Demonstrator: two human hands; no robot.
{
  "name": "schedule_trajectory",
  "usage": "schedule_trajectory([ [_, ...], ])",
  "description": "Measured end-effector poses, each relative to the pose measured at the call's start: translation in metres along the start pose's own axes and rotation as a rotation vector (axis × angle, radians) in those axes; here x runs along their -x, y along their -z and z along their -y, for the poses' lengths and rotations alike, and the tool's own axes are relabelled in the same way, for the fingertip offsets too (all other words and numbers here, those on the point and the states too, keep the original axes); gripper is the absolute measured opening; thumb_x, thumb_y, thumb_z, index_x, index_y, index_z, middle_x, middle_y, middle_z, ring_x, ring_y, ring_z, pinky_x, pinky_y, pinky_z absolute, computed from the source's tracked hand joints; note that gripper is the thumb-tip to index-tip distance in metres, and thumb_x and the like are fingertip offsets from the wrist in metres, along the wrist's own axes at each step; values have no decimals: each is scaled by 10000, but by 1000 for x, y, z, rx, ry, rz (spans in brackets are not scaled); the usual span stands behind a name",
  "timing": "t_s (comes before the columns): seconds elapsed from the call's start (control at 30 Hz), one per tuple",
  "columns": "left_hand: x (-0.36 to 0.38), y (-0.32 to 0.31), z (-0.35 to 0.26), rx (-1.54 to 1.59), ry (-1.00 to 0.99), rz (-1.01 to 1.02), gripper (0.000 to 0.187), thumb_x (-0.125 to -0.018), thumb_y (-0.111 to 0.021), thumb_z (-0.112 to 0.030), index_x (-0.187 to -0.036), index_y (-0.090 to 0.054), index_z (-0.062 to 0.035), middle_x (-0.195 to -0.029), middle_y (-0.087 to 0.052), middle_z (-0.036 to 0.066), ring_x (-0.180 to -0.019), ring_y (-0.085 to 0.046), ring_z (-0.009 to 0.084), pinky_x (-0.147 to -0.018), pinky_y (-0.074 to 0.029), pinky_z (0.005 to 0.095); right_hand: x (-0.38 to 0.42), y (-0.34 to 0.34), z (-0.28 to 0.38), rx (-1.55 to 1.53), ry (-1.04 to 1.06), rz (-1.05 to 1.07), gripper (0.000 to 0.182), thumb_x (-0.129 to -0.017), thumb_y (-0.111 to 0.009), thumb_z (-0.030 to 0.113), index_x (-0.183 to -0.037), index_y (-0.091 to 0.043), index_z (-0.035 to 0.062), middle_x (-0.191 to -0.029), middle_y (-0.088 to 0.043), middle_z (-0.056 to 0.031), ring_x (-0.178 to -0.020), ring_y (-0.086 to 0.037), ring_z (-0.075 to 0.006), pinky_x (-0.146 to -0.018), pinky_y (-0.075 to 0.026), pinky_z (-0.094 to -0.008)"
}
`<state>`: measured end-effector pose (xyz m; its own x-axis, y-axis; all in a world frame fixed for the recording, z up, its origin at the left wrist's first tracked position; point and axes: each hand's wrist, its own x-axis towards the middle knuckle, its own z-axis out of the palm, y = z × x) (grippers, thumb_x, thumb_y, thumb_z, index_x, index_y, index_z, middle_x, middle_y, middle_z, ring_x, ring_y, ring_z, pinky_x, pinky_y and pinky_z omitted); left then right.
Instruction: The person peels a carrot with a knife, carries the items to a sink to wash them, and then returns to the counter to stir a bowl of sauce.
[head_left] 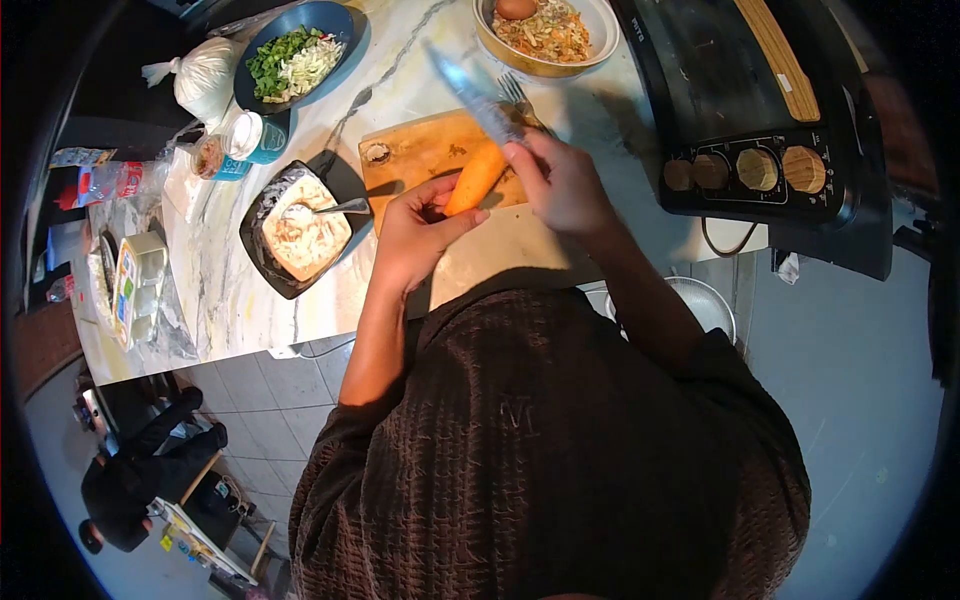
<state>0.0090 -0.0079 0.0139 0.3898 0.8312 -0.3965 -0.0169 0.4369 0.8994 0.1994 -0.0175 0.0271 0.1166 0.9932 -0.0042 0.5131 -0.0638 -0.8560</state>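
Left hand [415,236] closed on carrot [478,181] at near end, right hand [566,188] closed on knife [468,92]; carrot likely light, stiff, slick, best held there.

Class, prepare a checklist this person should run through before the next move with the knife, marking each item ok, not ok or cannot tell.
1. Carrot held by the left hand: ok.
2. Knife held in the right hand: ok.
3. Carrot resting on the cutting board: cannot tell; contact is hidden.
4. Knife's cutting edge facing safely: cannot tell; it is blurred.
5. Fork moved well aside: not ok; it lies near the right hand.
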Motion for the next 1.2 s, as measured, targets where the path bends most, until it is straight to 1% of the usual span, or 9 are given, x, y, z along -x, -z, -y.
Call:
schedule_trajectory([
  [0.17,-2,11,4,47,20,-77,392,-804,-700,-56,-1154,-569,64,-934,-647,70,-804,-619,118,-761,-490,229,0,12,-12,92,-82,-51,191,-897,-530,169,-820,-531,-6,-705,-551,-213,-645,-545,-390,-590,-427,-424],
  [0.43,1,6,1,153,29,-74,277,-910,-583,-128,-1114,-569,58,-927,-630,75,-822,-633,156,-774,-501,263,7,-10,-47,265,308,-205,134,-840,-582,106,-900,-566,-12,-982,-561,-181,-879,-569,-378,-770,-470,-423],
  [0.67,-2,13,15,69,-91,-113,285,-941,-535,-138,-1171,-511,29,-937,-605,59,-863,-602,143,-781,-484,268,17,-14,-45,276,187,-211,178,-800,-639,113,-923,-583,-2,-1030,-543,-162,-901,-576,-339,-787,-473,-402],
  [0.73,-2,13,18,24,-126,-123,297,-946,-527,-143,-1190,-494,23,-936,-604,56,-849,-592,132,-768,-477,260,18,-15,-43,211,97,-165,223,-753,-680,42,-949,-593,-19,-1018,-566,-155,-876,-600,-306,-782,-486,-363],
  [0.83,-2,14,21,-56,-105,-116,299,-957,-498,-129,-1208,-454,28,-946,-569,44,-797,-533,103,-742,-440,233,24,-12,-34,273,151,-157,245,-737,-692,30,-954,-589,-17,-1006,-553,-139,-828,-604,-274,-748,-491,-339],
  [0.97,-6,14,28,-158,-260,-196,288,-968,-480,-149,-1200,-461,21,-935,-543,23,-812,-488,82,-746,-404,208,26,-23,-39,225,193,-165,221,-735,-691,31,-925,-585,-9,-1023,-541,-138,-818,-599,-272,-732,-490,-337],
  [1.03,-8,14,30,-171,-303,-214,288,-971,-474,-157,-1200,-462,17,-929,-536,16,-819,-476,76,-748,-395,203,28,-28,-36,173,218,-117,251,-736,-690,81,-936,-576,-18,-1072,-510,-160,-881,-572,-343,-766,-484,-392],
  [1.1,-12,18,37,-216,-399,-267,289,-972,-471,-168,-1199,-467,10,-915,-528,11,-809,-468,72,-736,-391,202,31,-36,-31,209,202,-104,249,-737,-691,92,-934,-580,-12,-1081,-509,-154,-902,-564,-343,-785,-478,-393],
  [1.2,-12,27,38,-138,-311,-222,305,-971,-472,-170,-1217,-460,11,-951,-533,24,-826,-468,78,-755,-393,207,34,-40,-28,328,252,-102,241,-736,-696,119,-920,-588,7,-1099,-505,-139,-954,-538,-337,-817,-465,-400],
])
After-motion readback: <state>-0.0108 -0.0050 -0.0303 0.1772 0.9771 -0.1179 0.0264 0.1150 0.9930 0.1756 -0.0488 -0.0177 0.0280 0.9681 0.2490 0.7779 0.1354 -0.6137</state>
